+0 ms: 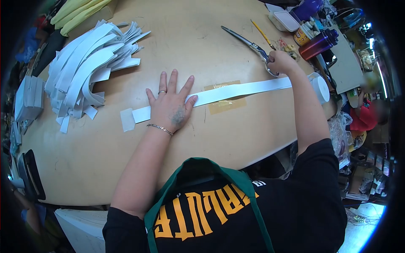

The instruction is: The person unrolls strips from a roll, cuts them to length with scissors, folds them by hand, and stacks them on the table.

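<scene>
My left hand (171, 105) lies flat with fingers spread, pressing a long white strip (236, 90) against the table. The strip's left end meets a small pale piece (127, 119) on the tabletop. Tan tape (228, 105) shows on the table beneath the middle of the strip. To the right, the strip runs to a white roll (320, 89), partly behind my right forearm. My right hand (282, 63) is closed at the handles of the scissors (253, 45), whose blades point to the far left. Its fingers partly hide the handles.
A big pile of cut white strips (90, 63) lies at the left, near yellow material (80, 14). A yellow pencil (262, 33), a purple-red bottle (317, 44) and a white container (284, 20) are at the far right. Another person in red (363, 116) is at the right edge.
</scene>
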